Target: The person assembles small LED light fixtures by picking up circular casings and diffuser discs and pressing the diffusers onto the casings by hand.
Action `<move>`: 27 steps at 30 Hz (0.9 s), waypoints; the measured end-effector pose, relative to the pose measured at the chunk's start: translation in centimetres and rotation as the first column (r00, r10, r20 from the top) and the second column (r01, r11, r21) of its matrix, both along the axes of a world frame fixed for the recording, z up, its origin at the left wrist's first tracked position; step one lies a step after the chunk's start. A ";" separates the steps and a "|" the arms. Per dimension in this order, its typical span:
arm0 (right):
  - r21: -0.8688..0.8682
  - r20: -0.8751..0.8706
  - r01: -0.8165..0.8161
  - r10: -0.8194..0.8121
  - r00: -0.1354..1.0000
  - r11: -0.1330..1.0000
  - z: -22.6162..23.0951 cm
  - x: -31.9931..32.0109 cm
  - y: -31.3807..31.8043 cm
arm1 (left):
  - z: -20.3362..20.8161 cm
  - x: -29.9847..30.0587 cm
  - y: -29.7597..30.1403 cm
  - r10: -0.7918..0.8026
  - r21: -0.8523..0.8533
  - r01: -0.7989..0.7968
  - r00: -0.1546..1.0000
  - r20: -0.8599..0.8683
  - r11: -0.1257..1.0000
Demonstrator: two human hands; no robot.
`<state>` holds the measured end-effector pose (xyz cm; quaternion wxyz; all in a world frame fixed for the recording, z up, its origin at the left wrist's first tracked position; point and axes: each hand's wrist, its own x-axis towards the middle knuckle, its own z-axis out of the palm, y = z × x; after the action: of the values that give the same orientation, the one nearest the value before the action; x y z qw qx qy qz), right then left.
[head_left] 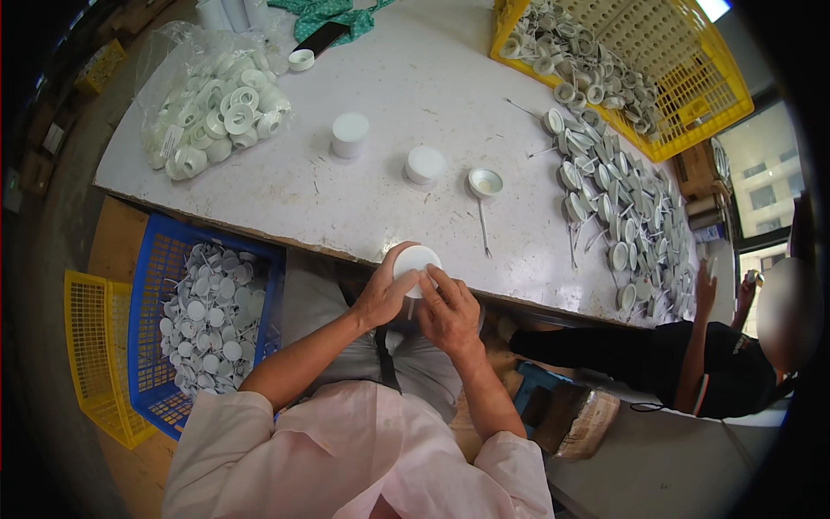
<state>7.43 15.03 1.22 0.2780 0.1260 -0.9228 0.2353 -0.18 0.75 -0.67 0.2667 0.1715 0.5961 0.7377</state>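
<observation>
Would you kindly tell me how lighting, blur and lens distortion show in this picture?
Head view: the table has a bowed front edge, and the corners fall to black; the window is bright; the disc looks almost plain white, with little detail; the left hand and right hand show no obvious blur.

Table [285, 160] passable between plastic bag [162, 121] and white tubs [350, 131], left hand [380, 292], right hand [450, 313] and white disc [415, 259] obstructing near edge, stemmed cup [486, 182] mid-table, parts pile [609, 203] and yellow crate [724, 91] blocking right.

White disc [418, 259], underside hidden
</observation>
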 end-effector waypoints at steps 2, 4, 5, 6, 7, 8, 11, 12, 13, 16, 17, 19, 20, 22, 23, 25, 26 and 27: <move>-0.014 -0.005 -0.011 0.011 1.000 1.000 0.1 0.2 -0.1 | -0.5 0.0 -0.1 0.006 0.014 -0.005 0.999 -0.048 1.000; -0.256 0.020 -0.002 0.008 1.000 0.967 0.7 0.5 -0.3 | -0.3 0.0 -0.5 0.011 -0.011 -0.012 0.995 -0.099 1.000; -0.257 0.021 -0.004 0.010 1.000 0.966 0.1 0.6 -0.3 | -0.3 0.1 -0.6 0.013 -0.035 -0.018 0.989 -0.149 0.999; -0.535 0.131 0.107 -0.043 0.990 0.838 -0.5 0.7 -0.2 | -0.3 0.1 -0.6 0.008 -0.032 -0.013 0.989 -0.148 0.999; -0.748 0.248 0.229 -0.058 0.967 0.623 -0.9 0.8 -0.1 | -0.3 0.1 -0.6 -0.007 -0.048 -0.001 0.985 -0.172 0.999; -0.746 0.250 0.234 -0.064 0.966 0.623 -1.3 0.9 0.2 | -0.3 0.2 -0.6 -0.023 -0.063 0.010 0.980 -0.196 0.998; -0.822 0.549 0.511 0.112 0.829 0.252 -1.3 -0.3 0.5 | -0.1 0.5 -0.6 -0.090 -0.101 0.073 0.982 -0.165 0.992; -0.822 0.550 0.512 0.109 0.828 0.251 -1.3 -0.4 0.5 | -0.2 0.5 -0.7 -0.092 -0.101 0.076 0.982 -0.164 0.992; -0.825 0.549 0.510 0.136 0.825 0.243 -1.3 -0.5 0.4 | -0.3 0.5 -0.8 -0.093 -0.101 0.077 0.981 -0.172 0.992; -0.826 0.556 0.517 0.170 0.814 0.224 -1.2 -0.6 0.4 | -0.4 0.5 -0.8 -0.093 -0.117 0.073 0.980 -0.178 0.990; -0.824 0.561 0.525 0.177 0.809 0.214 -1.2 -0.6 0.4 | -0.4 0.5 -0.7 -0.091 -0.132 0.068 0.980 -0.179 0.989; -0.827 0.558 0.524 0.189 0.808 0.205 -1.3 -0.6 0.4 | -0.3 0.6 -0.5 -0.081 -0.133 0.058 0.981 -0.178 0.989; -0.831 0.554 0.520 0.200 0.808 0.197 -1.3 -0.6 0.5 | -0.3 0.6 -0.5 -0.072 -0.133 0.048 0.981 -0.179 0.990; -0.832 0.553 0.517 0.214 0.805 0.202 -1.5 -0.5 0.6 | -0.4 0.7 -0.4 -0.068 -0.137 0.044 0.982 -0.177 0.990; -0.834 0.550 0.512 0.229 0.803 0.208 -1.6 -0.6 0.6 | -0.5 0.7 -0.4 -0.064 -0.141 0.039 0.982 -0.177 0.989; -0.827 0.560 0.520 0.239 0.793 0.213 -1.8 -0.4 0.7 | -0.8 0.8 -0.4 -0.068 -0.150 0.041 0.981 -0.180 0.988; -0.823 0.567 0.525 0.249 0.785 0.219 -1.9 -0.4 0.7 | -0.9 0.8 -0.4 -0.070 -0.159 0.040 0.980 -0.187 0.987; -0.821 0.569 0.526 0.248 0.784 0.220 -2.1 -0.4 0.7 | -1.0 0.8 -0.5 -0.070 -0.158 0.041 0.980 -0.185 0.987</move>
<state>7.03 15.70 -0.86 0.0099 -0.2450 -0.6143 0.7500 0.58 0.30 -1.70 0.2417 0.2366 0.6686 0.6623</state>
